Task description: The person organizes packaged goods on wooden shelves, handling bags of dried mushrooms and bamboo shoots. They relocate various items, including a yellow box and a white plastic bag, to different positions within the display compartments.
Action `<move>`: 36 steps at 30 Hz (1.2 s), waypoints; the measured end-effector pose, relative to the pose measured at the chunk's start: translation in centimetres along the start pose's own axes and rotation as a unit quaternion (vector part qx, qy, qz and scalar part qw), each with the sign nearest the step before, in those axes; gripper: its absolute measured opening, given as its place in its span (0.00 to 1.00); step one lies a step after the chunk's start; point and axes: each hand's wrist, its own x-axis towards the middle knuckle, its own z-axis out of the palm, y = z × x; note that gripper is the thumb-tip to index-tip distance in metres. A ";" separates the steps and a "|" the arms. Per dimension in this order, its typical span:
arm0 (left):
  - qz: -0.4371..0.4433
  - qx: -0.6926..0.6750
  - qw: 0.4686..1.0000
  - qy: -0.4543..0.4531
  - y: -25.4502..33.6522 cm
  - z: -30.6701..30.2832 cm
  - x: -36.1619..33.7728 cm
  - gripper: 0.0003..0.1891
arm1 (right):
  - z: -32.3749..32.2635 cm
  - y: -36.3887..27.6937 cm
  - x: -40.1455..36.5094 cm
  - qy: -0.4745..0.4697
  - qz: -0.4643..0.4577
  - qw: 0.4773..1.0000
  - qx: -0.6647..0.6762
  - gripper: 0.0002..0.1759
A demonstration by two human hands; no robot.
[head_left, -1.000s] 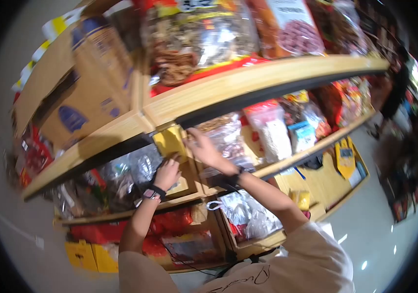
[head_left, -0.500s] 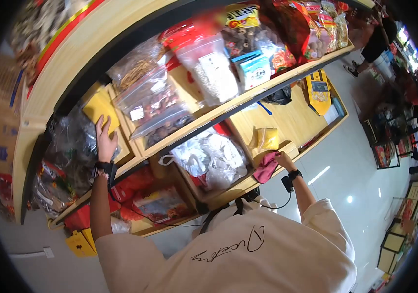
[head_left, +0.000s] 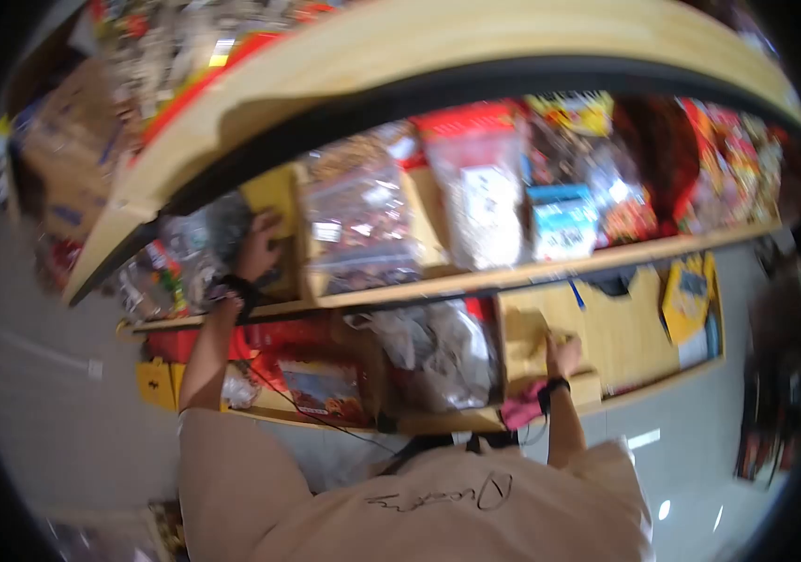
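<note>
My left hand (head_left: 258, 251) reaches into the left compartment of the upper shelf, fingers loosely apart against a flat yellow item (head_left: 269, 192). Clear plastic packaging (head_left: 202, 245) crowds its left side. Over the small wooden compartment of the lower drawer is my right hand (head_left: 563, 354), blurred by motion; I cannot tell whether anything is in its fingers. Just below it a pink cloth (head_left: 524, 407) lies over the front edge by the wrist.
Bagged dried goods (head_left: 363, 211) and a white-filled bag (head_left: 489, 211) stand on the upper shelf (head_left: 513, 273). Below are crumpled plastic bags (head_left: 438, 351) and a yellow device (head_left: 688, 295). A dark-edged wooden ledge (head_left: 475, 42) arches overhead.
The view has turned and shifted. My right hand has moved from the pink cloth up over the small compartment; the yellow packet there no longer shows. My left hand stays by the yellow item.
</note>
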 end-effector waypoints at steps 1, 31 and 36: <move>0.023 0.024 0.999 0.011 0.6 -0.5 0.0 0.27 | 1.8 0.4 0.7 -0.059 0.079 0.995 0.034 0.40; 0.071 -0.181 0.978 -0.069 -5.4 -0.4 0.4 0.28 | -20.4 -18.7 -23.9 -0.262 -0.087 0.728 0.627 0.08; 0.084 -0.214 0.963 -0.137 -7.3 0.0 1.7 0.26 | -17.5 -32.0 -27.7 -0.388 -0.132 0.577 0.706 0.08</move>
